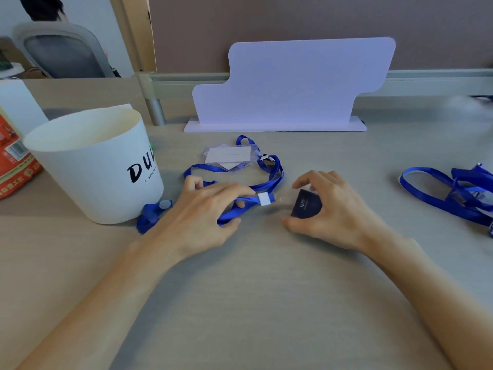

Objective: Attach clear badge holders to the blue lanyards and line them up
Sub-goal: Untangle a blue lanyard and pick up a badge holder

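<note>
Patience with the line-up is what I am giving this join: I am keeping the white clip end (265,199) of the blue lanyard (249,203) facing the clear badge holder (305,206). I am judging that it should meet the holder's slot squarely, with the strap untwisted. My left hand (205,209) is pinching the lanyard just behind the clip, fingers laid over the strap and thumb beneath, low over the bench (266,289). My right hand (338,209), just beside the clip, is curling round the holder and its dark card, thumb below and fingertips above; whether clip and holder are touching I cannot tell.
</note>
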Motion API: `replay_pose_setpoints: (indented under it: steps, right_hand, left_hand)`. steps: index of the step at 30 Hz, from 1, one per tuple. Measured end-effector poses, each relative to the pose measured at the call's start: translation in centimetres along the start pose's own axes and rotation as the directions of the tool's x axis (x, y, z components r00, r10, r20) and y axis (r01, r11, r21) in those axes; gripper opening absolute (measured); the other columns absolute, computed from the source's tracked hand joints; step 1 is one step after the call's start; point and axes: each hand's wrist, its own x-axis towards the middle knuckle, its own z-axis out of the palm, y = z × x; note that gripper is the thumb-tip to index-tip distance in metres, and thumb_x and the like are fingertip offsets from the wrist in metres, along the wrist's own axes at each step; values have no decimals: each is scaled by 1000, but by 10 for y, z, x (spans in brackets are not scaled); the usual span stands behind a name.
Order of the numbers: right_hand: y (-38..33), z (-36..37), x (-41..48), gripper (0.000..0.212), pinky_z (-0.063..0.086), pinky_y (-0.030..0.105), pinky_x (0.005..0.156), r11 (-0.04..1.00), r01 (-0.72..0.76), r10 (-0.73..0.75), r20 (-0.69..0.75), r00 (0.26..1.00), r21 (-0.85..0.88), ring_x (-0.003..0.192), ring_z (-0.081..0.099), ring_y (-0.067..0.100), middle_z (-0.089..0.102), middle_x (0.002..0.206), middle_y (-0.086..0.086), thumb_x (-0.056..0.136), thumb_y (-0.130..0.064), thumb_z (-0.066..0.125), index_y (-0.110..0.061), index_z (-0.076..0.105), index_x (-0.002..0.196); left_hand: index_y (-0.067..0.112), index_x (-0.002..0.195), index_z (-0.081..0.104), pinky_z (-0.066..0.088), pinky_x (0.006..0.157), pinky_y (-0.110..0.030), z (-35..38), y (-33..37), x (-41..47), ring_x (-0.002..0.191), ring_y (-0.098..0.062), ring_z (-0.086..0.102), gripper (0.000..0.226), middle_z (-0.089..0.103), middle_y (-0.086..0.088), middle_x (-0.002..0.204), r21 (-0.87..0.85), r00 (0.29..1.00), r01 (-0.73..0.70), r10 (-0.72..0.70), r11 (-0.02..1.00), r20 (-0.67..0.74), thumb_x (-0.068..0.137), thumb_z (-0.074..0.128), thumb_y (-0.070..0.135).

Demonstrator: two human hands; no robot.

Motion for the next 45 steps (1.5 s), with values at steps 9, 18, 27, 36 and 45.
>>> replay_pose_setpoints:
  steps: [9,18,27,36,45]
  right_hand:
    - [-4,-12,0,46,35,15,67,961,-91,122,-104,987,262,94,50,4,53,99,-17,64,-47,77,-31,55,101]
    - [-8,-5,-1,49,36,11,72,983,-68,76,-43,996,168,100,46,7,47,92,-25,62,-50,75,-30,55,103]
    - [-3,1,-2,53,50,33,83,992,93,-93,1,996,87,104,44,6,55,103,-20,56,-62,63,-36,54,101]
    - [-10,3,-5,53,48,29,85,950,286,-282,-51,958,123,111,47,11,58,117,-13,57,-36,79,-28,57,105]
    - [-8,7,-6,54,42,28,98,945,318,-323,90,942,72,123,42,8,50,130,-14,63,-47,68,-35,62,116]
  left_hand:
    - [35,91,62,48,67,-23,-25,-4,1,64,-6,55,15,63,8,67,-182,970,239,-243,954,5,79,69,30]
    - [29,93,57,47,66,-34,-20,-7,1,75,-18,54,11,58,11,73,116,945,285,-299,951,129,90,54,40]
    - [47,119,51,42,89,-12,-7,10,3,107,16,52,35,61,31,110,-427,912,389,-276,816,303,88,59,33]
    - [28,92,69,40,64,-11,1,15,5,66,3,54,7,63,15,73,-568,919,382,-233,730,318,90,62,30]
    - [21,88,61,45,63,-28,-1,18,6,62,-13,53,9,70,11,79,-585,912,393,-218,709,347,94,55,18]
